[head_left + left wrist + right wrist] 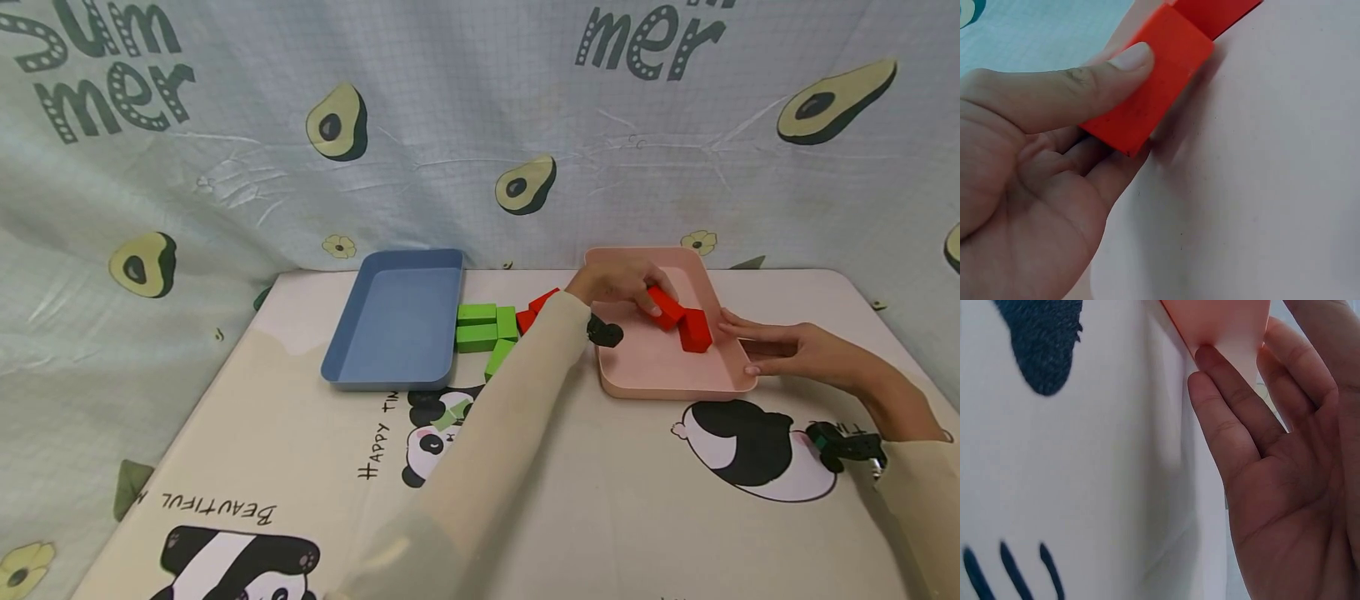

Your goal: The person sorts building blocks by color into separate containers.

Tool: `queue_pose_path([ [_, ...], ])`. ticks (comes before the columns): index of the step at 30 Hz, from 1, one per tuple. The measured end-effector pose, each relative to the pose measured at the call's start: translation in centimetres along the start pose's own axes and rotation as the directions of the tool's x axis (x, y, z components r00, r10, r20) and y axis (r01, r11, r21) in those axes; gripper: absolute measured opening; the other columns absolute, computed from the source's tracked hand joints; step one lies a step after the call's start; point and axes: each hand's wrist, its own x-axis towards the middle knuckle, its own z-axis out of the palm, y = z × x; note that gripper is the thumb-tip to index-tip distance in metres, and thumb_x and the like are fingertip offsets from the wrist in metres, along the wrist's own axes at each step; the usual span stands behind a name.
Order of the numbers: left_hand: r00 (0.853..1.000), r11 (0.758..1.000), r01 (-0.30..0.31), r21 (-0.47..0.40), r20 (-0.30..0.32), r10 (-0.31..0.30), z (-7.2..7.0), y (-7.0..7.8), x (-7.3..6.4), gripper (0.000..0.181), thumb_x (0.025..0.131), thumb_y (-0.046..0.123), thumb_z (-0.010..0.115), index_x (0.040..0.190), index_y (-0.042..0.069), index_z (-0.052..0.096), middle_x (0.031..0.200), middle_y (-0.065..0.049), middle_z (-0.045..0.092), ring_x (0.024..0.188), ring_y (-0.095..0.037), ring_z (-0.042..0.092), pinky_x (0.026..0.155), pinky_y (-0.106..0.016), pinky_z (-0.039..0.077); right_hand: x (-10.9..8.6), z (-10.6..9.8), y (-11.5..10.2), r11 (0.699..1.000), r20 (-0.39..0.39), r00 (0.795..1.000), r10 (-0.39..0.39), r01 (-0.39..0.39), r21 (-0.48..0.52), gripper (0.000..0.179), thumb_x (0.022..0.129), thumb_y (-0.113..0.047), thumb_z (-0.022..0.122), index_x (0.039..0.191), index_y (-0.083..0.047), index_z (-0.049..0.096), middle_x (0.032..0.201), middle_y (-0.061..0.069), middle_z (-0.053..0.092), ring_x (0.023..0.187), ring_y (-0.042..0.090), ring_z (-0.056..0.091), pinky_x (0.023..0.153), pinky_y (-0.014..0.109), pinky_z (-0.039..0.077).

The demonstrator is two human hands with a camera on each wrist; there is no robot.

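My left hand (621,282) reaches across into the pink tray (637,382) and pinches a red block (1159,81) between thumb and fingers. Another red block (695,331) lies in the tray, its corner right at the held one. My right hand (806,354) rests its fairly straight fingertips against the outer right side of the pink tray; the right wrist view shows those fingers (1219,415) along the tray's wall. Between the two trays, more red blocks (542,302) show partly behind my left forearm.
A blue tray (397,321) stands at the left. Several green blocks (477,337) lie on the table right beside it, next to the red ones. A light cloth with panda prints (738,450) covers the table. Behind hangs a curtain (435,133) with avocado prints.
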Motion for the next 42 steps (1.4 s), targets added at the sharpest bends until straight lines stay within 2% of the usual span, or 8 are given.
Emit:
queue_pose_path([
  [5,1.0,1.0,-0.001,0.031,-0.018,0.002,0.1,0.1,0.0,0.03,0.094,-0.008,0.063,0.124,-0.004,0.067,0.118,-0.011,0.061,0.105,-0.017,0.056,0.088,-0.022,0.054,0.1,0.1,-0.1,1.0,-0.005,1.0,0.013,-0.013,-0.005,0.072,0.092,-0.029,0.076,0.155,-0.022,0.043,0.163,0.015,0.027,0.146,0.034,0.037,0.102,0.072,0.038],
  [7,1.0,0.992,0.005,0.129,-0.023,-0.002,0.1,0.2,0.1,0.03,0.095,-0.004,0.065,0.124,0.0,0.068,0.119,-0.007,0.062,0.107,-0.014,0.055,0.088,-0.019,0.052,0.0,0.1,-0.1,1.0,-0.008,1.0,0.015,-0.015,-0.007,0.072,0.091,-0.03,0.077,0.155,-0.021,0.044,0.163,0.015,0.028,0.141,0.015,0.045,0.101,0.071,0.04],
  [11,1.0,0.958,0.021,0.284,-0.004,-0.021,-0.1,0.6,0.4,0.028,0.095,0.003,0.067,0.123,0.007,0.069,0.119,-0.003,0.063,0.109,-0.011,0.054,0.089,-0.016,0.049,-0.1,0.1,-0.2,1.0,-0.013,1.0,0.017,-0.017,-0.011,0.073,0.091,-0.031,0.077,0.155,-0.022,0.043,0.162,0.014,0.028,0.134,0.008,0.051,0.1,0.071,0.041],
  [15,0.998,0.963,0.046,0.265,0.03,-0.056,-0.1,1.2,0.3,0.03,0.096,0.001,0.065,0.126,0.004,0.065,0.121,-0.005,0.062,0.109,-0.012,0.054,0.089,-0.015,0.049,-0.1,0.1,-0.3,1.0,-0.016,1.0,0.012,-0.012,-0.005,0.073,0.091,-0.031,0.077,0.155,-0.022,0.043,0.163,0.012,0.029,0.129,-0.008,0.045,0.1,0.073,0.039],
  [22,0.996,0.968,0.084,0.236,0.001,-0.087,0.0,1.8,-0.4,0.036,0.094,0.002,0.068,0.13,0.004,0.064,0.126,-0.004,0.063,0.112,-0.011,0.056,0.089,-0.015,0.051,-0.1,0.3,-0.4,1.0,-0.01,1.0,0.004,-0.004,0.006,0.072,0.092,-0.029,0.076,0.156,-0.021,0.043,0.163,0.014,0.027,0.145,0.037,0.039,0.1,0.074,0.038],
  [32,0.997,0.961,-0.033,0.274,-0.06,0.051,-1.8,0.7,-2.4,0.046,0.099,0.008,0.063,0.143,0.002,0.054,0.143,-0.011,0.058,0.13,-0.017,0.054,0.099,-0.019,0.048,0.0,0.2,-0.5,1.0,-0.004,1.0,0.018,-0.018,-0.008,0.072,0.092,-0.031,0.076,0.156,-0.021,0.043,0.162,0.018,0.027,0.142,0.05,0.034,0.1,0.073,0.04],
  [38,0.99,0.948,-0.063,0.311,-0.101,0.099,-2.7,1.2,-5.0,0.044,0.101,0.009,0.061,0.143,0.001,0.054,0.144,-0.015,0.056,0.133,-0.022,0.053,0.101,-0.02,0.048,-0.1,0.2,-0.1,1.0,-0.016,1.0,0.008,-0.008,-0.016,0.072,0.091,-0.03,0.077,0.155,-0.021,0.044,0.162,0.015,0.029,0.117,-0.021,0.043,0.1,0.067,0.045],
  [42,0.986,0.944,-0.081,0.32,-0.113,0.123,-3.0,1.3,-7.6,0.042,0.101,0.007,0.061,0.142,0.001,0.054,0.143,-0.016,0.056,0.128,-0.022,0.057,0.1,-0.02,0.049,-0.1,0.1,0.0,1.0,-0.017,1.0,-0.001,0.0,-0.029,0.072,0.092,-0.03,0.077,0.155,-0.023,0.044,0.163,0.009,0.03,0.11,-0.031,0.032,0.1,0.052,0.053],
])
